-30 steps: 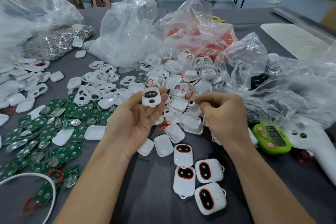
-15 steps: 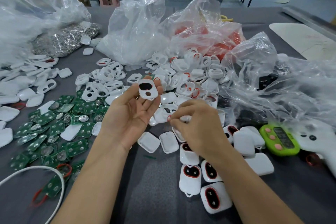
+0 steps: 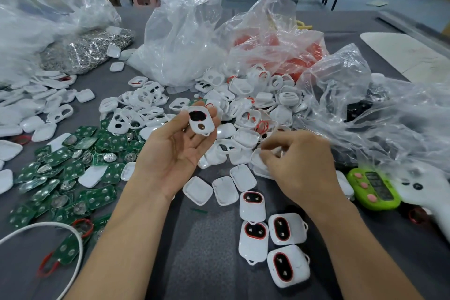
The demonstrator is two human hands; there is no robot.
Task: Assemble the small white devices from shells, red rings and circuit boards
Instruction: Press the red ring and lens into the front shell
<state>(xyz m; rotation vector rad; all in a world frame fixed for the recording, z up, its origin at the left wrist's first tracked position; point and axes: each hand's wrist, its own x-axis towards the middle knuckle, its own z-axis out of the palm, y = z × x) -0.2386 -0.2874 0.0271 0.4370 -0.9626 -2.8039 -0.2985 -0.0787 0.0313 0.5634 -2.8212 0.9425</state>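
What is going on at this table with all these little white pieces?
A person is assembling small devices by hand. The left hand holds up a white shell with two openings at its fingertips. The right hand reaches into the pile of shells, fingers blurred, so whether it grips one is unclear. Four units with red rings lie nearer the person, and green circuit boards are spread to the left.

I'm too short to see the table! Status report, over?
Left grip pinches a white shell, held up. Right grip down in the shell pile, hold unclear. Nothing in the way.
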